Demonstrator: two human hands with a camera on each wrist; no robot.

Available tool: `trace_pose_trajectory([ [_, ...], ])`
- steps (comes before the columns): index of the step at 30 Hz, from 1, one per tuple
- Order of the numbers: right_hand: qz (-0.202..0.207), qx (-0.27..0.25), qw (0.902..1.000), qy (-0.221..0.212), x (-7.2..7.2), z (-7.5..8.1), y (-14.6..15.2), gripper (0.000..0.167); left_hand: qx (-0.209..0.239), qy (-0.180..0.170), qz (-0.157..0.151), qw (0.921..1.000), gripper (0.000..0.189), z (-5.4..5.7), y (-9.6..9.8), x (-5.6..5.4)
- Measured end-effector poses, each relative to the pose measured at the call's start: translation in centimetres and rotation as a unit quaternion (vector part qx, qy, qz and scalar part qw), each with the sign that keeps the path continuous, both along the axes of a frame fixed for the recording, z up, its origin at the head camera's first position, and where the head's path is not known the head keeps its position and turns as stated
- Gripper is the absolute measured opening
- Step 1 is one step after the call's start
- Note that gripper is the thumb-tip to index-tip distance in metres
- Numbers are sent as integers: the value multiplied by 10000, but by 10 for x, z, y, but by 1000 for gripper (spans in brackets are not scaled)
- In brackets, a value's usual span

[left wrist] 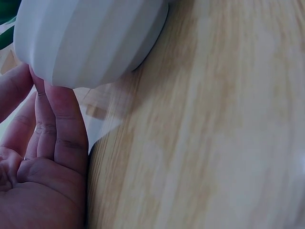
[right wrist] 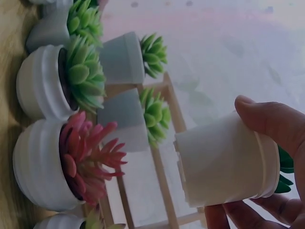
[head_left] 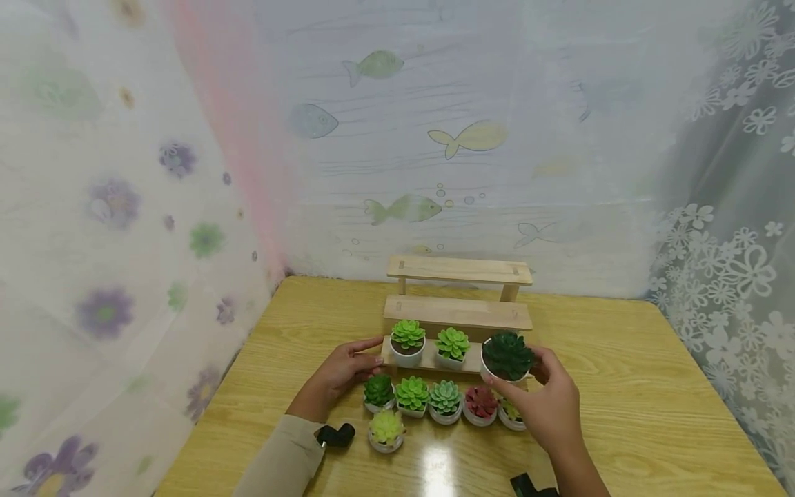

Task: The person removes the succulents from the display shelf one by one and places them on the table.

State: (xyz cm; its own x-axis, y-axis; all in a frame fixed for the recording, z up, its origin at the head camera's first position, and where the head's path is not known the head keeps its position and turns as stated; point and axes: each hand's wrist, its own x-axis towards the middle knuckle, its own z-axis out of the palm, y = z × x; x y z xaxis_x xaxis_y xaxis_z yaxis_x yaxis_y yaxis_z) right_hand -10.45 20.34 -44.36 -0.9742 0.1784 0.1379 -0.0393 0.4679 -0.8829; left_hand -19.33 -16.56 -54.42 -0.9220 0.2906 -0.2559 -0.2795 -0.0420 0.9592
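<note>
My right hand (head_left: 543,407) grips a white pot with a dark green succulent (head_left: 508,355), thumb on one side and fingers on the other. In the right wrist view that white pot (right wrist: 224,164) is held off the shelf, tilted by the camera's angle. My left hand (head_left: 348,369) reaches to the left end of the lowest tier of a wooden stand (head_left: 475,355), its fingers fairly straight and touching that end. On this tier are a bright green succulent in a round pot (head_left: 407,342) and a smaller one (head_left: 452,347). The left wrist view has a ridged white pot (left wrist: 90,38) before the left fingers.
A row of potted succulents stands before the stand: dark green (head_left: 378,392), bright green (head_left: 413,395), pale green (head_left: 445,399), red (head_left: 481,404) and one partly hidden by my right hand. A yellow-green succulent (head_left: 386,429) stands nearer me on the wooden table (head_left: 633,386).
</note>
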Motion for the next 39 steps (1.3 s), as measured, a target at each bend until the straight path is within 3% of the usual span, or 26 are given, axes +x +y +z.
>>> trace_pose_trajectory([
  [10,301,-283,9987,-306,15,-1,-9,77,-41,-16,-9,10000,62,-2,-1,0],
  [23,574,-191,9959,-675,36,0,-21,71,50,-35,24,10000,61,-3,-1,0],
  [30,744,-216,9957,-505,44,-6,-28,72,81,-38,11,10000,60,-3,0,-2],
  [39,990,-439,9910,-793,52,-13,-36,73,66,-43,11,10000,60,-3,0,-3],
])
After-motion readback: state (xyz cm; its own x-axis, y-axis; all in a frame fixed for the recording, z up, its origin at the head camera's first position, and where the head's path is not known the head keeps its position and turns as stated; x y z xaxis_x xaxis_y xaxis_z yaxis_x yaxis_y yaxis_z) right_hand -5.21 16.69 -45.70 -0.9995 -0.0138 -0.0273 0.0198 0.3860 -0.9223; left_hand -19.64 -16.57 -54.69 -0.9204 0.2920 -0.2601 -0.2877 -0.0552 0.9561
